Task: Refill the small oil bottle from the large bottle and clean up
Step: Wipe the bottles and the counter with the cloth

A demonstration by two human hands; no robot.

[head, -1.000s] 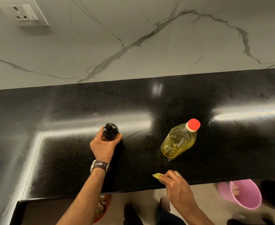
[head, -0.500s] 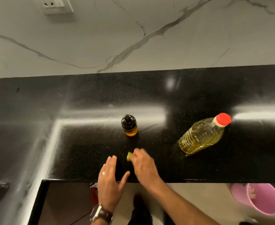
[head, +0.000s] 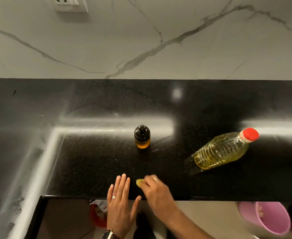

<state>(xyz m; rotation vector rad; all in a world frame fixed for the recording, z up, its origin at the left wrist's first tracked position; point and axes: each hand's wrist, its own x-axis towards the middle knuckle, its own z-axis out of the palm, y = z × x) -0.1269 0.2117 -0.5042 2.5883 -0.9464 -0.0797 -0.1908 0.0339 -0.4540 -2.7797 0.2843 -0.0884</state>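
Wiping the black worktop (head: 90, 161) near its front edge: right hand (head: 156, 190) closed on a small yellow-green cloth (head: 139, 182), left hand (head: 120, 204) flat, empty. Small oil bottle (head: 142, 137) capped, upright behind; large bottle (head: 223, 150) to its right. Best wiped in overlapping strokes, clear of both.

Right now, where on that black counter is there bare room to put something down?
Bare: behind the small bottle toward the wall, and left of it. Crowded: the front edge, under the left hand and the right hand with the cloth.

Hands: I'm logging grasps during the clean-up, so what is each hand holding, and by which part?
The right hand pinches a small yellow-green wipe at its near end. The left hand is flat, open, holding nothing.
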